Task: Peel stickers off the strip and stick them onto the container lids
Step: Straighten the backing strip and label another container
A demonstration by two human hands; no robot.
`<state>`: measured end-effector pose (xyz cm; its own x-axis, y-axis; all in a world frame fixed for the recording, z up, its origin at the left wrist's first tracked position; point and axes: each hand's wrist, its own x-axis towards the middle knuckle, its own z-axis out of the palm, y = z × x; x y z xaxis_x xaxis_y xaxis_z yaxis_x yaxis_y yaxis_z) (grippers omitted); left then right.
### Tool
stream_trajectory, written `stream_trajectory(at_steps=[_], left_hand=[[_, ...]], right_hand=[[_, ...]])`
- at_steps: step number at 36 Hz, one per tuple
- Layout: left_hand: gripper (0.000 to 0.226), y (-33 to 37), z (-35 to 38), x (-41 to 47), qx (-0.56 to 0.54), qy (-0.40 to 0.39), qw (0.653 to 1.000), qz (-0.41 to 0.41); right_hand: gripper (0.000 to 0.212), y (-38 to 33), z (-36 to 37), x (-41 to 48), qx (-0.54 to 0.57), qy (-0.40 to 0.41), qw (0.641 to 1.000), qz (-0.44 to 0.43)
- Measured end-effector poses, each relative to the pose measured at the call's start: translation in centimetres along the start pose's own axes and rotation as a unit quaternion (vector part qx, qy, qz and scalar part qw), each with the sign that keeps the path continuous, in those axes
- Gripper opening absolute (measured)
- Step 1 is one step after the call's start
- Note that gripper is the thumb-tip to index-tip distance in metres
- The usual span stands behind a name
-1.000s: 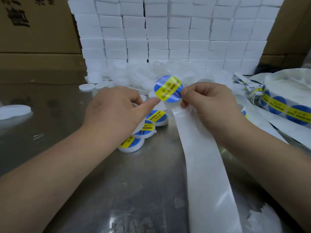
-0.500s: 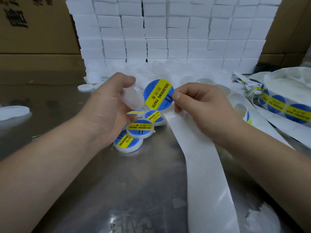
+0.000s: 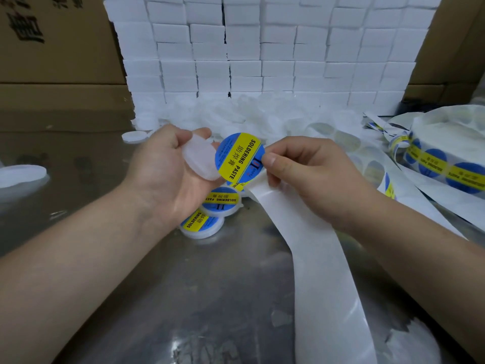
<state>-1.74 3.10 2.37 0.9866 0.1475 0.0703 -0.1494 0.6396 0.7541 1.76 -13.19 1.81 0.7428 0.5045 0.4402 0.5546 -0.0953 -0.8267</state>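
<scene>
My left hand (image 3: 168,166) is turned palm up and grips a plain white round container lid (image 3: 200,161) between thumb and fingers. Just to its right stands a round blue and yellow "SOLDERING PASTE" sticker (image 3: 238,156), pinched at its right edge by my right hand (image 3: 309,174). That hand also holds the white backing strip (image 3: 315,258), which hangs down toward the front of the table. Sticker and lid sit side by side, nearly touching. Below my hands lie labelled lids (image 3: 221,200) on the metal table.
A heap of plain white lids (image 3: 236,114) lies before a wall of stacked white boxes (image 3: 262,48). Cardboard cartons (image 3: 52,48) stand at the left. The sticker roll (image 3: 446,164) and loose strip lie at the right. One lid (image 3: 21,174) sits far left.
My left hand picked up a plain lid and turned palm up with it. The sticker came free of the strip and now faces me beside the lid.
</scene>
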Motion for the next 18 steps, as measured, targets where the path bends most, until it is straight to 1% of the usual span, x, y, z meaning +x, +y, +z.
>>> stream_trajectory(at_steps=[2,5,11,14,16,18], left_hand=[[0.028,-0.2,0.0,0.1,0.011,0.0,1.0,-0.002],[0.036,-0.6,0.2,0.0,0.033,-0.005,0.999,-0.003],[0.028,-1.0,0.4,0.0,0.088,-0.004,0.996,0.032],[0.026,-1.1,0.4,0.0,0.092,-0.014,0.995,0.042],[0.029,-1.2,0.4,-0.1,0.099,-0.024,0.994,0.041],[0.037,-1.1,0.3,-0.1,0.098,-0.036,0.994,0.025]], right_hand=[[0.034,0.0,0.0,0.0,-0.002,-0.004,1.0,0.002],[0.034,0.1,0.0,0.0,-0.002,-0.005,1.0,0.008],[0.032,0.2,0.0,0.1,-0.01,-0.011,1.0,0.014],[0.027,0.3,0.0,0.1,-0.006,-0.022,1.0,0.017],[0.022,0.5,0.1,0.0,-0.008,-0.033,0.999,0.018],[0.019,0.6,0.1,0.0,-0.013,-0.037,0.999,0.02]])
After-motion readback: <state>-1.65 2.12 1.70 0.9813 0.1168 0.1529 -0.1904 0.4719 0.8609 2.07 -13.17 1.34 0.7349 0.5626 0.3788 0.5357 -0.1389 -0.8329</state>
